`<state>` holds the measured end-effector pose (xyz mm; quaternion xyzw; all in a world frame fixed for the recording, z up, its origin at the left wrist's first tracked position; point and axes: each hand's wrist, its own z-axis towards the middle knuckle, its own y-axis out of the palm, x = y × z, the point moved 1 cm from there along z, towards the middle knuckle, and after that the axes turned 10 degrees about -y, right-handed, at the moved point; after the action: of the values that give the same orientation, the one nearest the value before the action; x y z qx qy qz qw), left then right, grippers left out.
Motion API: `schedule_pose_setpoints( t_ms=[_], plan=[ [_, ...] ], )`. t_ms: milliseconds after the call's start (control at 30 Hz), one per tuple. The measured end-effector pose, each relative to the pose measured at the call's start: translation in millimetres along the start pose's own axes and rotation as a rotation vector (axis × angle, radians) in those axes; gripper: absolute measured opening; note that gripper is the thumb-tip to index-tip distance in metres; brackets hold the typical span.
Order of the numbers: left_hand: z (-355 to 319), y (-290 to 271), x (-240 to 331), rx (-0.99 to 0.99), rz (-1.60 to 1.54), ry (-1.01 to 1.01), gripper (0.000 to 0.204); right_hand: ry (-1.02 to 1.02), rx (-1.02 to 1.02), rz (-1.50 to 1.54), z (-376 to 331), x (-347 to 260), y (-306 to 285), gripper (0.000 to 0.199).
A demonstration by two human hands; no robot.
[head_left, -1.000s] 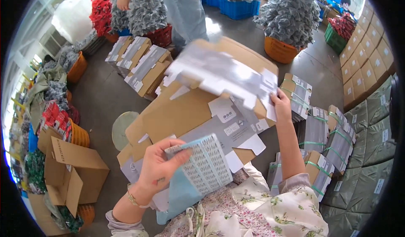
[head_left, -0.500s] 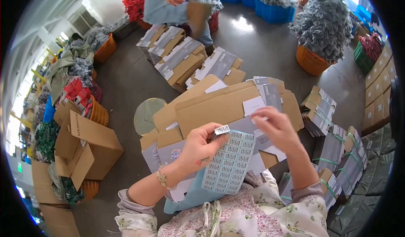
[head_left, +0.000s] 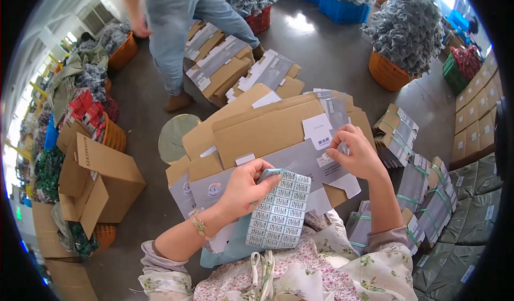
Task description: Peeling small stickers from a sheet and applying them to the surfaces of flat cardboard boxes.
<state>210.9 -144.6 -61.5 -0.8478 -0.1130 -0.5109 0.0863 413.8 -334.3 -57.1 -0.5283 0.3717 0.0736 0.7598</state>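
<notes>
My left hand [head_left: 243, 191] holds a sheet of small barcode stickers [head_left: 280, 211] by its top edge, over my lap. My right hand [head_left: 356, 152] rests on a stack of flattened brown-and-grey cardboard boxes [head_left: 267, 132] lying in front of me, fingertips pinched on the grey printed flap near a white label [head_left: 317, 131]. A pale blue backing sheet [head_left: 227, 247] hangs below the sticker sheet.
Another person in jeans [head_left: 174, 28] stands beyond the boxes. More flat box stacks [head_left: 219, 60] lie on the floor behind. Strapped bundles [head_left: 428, 194] sit at right, open cartons [head_left: 96, 178] at left, an orange basket of grey goods [head_left: 404, 38] at the back right.
The flat box has been lowered from a raised tilt onto the stack. My right hand moved onto its grey flap. The sticker sheet stays in my left hand. The other person stepped closer.
</notes>
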Motion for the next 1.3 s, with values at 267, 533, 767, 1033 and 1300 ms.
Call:
schedule_pose_setpoints(
  t_ms=[267,533,767,1033,1300],
  plan=[
    [7,3,-3,-0.021,-0.087,-0.025,0.013,0.088,0.18,-0.179,-18,18,14,0.023],
    [4,-6,-6,0.081,0.127,0.019,0.018,0.042,0.197,-0.087,-14,28,20,0.023],
    [-5,-5,19,-0.003,-0.076,0.245,0.02,0.2,0.493,0.64,-30,24,2,0.02],
    [5,-14,14,-0.036,-0.549,0.462,0.029,0.208,0.575,0.66,60,-175,49,0.03],
    [5,-12,21,0.166,-0.213,0.455,0.027,0.29,0.463,0.667,-8,17,14,0.036]
  ],
)
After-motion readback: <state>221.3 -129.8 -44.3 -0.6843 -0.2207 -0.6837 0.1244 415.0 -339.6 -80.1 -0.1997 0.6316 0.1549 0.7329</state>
